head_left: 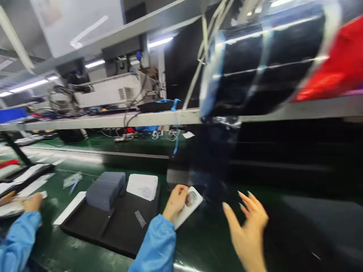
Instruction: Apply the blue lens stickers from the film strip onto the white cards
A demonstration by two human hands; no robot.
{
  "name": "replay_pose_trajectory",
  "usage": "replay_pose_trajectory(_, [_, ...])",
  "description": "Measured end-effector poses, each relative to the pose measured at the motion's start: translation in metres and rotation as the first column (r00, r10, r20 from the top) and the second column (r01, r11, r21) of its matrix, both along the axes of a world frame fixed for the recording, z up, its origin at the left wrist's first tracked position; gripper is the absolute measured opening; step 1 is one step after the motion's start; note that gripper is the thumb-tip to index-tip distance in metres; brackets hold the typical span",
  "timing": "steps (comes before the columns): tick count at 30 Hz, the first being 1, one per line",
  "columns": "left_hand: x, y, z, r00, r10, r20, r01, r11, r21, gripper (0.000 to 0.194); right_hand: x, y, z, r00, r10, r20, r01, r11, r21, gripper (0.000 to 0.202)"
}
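My left hand (177, 202), in a blue sleeve, is closed on a white phone back panel (184, 216) with a round grey camera ring near its upper end. The fingers grip the panel's upper left edge, and it is held tilted above the green bench. My right hand (249, 228) is apart from it to the right, fingers spread, with nothing in it. Left of my left hand, a black foam tray (121, 226) bears a row of grey panels (105, 190), another white panel (142, 186) with a round mark, and a small clear strip (140, 218).
A roll of dark film (269, 64) lies on the shelf (159, 118), a sheet hanging below it. A red bag (334, 68) is beside it. At far left, a co-worker's hand (33, 203) touches white items. A clear plastic bag (72, 180) lies behind the tray.
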State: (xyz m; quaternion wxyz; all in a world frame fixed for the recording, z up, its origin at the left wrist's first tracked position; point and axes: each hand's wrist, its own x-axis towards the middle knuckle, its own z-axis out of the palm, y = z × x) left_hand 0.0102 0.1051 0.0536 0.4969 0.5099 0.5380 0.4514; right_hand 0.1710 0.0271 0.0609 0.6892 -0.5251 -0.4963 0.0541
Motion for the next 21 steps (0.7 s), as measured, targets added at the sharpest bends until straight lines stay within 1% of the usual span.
replay_pose_trajectory(1, [0.0, 0.001, 0.0, 1.0, -0.025, -0.003, 0.025, 1.0, -0.007, 0.027, 0.004, 0.007, -0.008, 0.999, 0.043, -0.029, -0.045, 0.998, -0.053, 0.063])
replay_pose_trajectory(2, [0.001, 0.001, -0.001, 0.999, -0.05, -0.007, 0.05, 0.999, -0.015, 0.029, 0.008, 0.013, -0.017, 0.989, 0.12, -0.089, -0.127, 0.989, -0.074, 0.071])
replay_pose_trajectory(3, [0.001, 0.002, -0.001, 0.997, -0.077, -0.013, 0.076, 0.997, -0.023, 0.032, 0.012, 0.017, -0.025, 0.96, 0.244, -0.136, -0.259, 0.96, -0.104, 0.075])
replay_pose_trajectory(4, [0.001, 0.002, -0.001, 0.994, -0.104, -0.02, 0.103, 0.994, -0.031, 0.034, 0.017, 0.02, -0.031, 0.925, 0.346, -0.155, -0.368, 0.919, -0.143, 0.076])
replay_pose_trajectory(6, [0.001, 0.0, 0.0, 0.986, -0.16, -0.041, 0.158, 0.986, -0.05, 0.036, 0.024, 0.02, -0.036, 0.851, 0.494, -0.178, -0.523, 0.827, -0.208, 0.071])
replay_pose_trajectory(7, [0.001, -0.001, 0.001, 0.98, -0.19, -0.054, 0.187, 0.981, -0.06, 0.037, 0.027, 0.018, -0.037, 0.823, 0.538, -0.185, -0.568, 0.789, -0.234, 0.066])
replay_pose_trajectory(8, [0.002, -0.003, 0.002, 0.973, -0.219, -0.067, 0.214, 0.974, -0.07, 0.038, 0.029, 0.015, -0.036, 0.803, 0.563, -0.193, -0.595, 0.763, -0.251, 0.062])
replay_pose_trajectory(10, [0.003, -0.007, 0.004, 0.961, -0.26, -0.09, 0.254, 0.964, -0.08, 0.042, 0.032, 0.01, -0.034, 0.795, 0.573, -0.197, -0.606, 0.747, -0.272, 0.057])
replay_pose_trajectory(12, [0.007, -0.011, 0.008, 0.958, -0.267, -0.103, 0.261, 0.963, -0.073, 0.046, 0.034, 0.006, -0.035, 0.816, 0.553, -0.169, -0.577, 0.763, -0.293, 0.054])
replay_pose_trajectory(15, [0.013, -0.016, 0.015, 0.963, -0.244, -0.116, 0.24, 0.97, -0.041, 0.047, 0.036, 0.004, -0.039, 0.844, 0.527, -0.1, -0.53, 0.791, -0.306, 0.049])
replay_pose_trajectory(17, [0.016, -0.018, 0.018, 0.965, -0.232, -0.124, 0.231, 0.973, -0.025, 0.047, 0.037, 0.004, -0.041, 0.863, 0.501, -0.059, -0.495, 0.819, -0.29, 0.042])
replay_pose_trajectory(21, [0.019, -0.019, 0.021, 0.968, -0.219, -0.121, 0.22, 0.975, -0.007, 0.046, 0.037, 0.004, -0.04, 0.903, 0.428, 0.042, -0.411, 0.888, -0.205, 0.021])
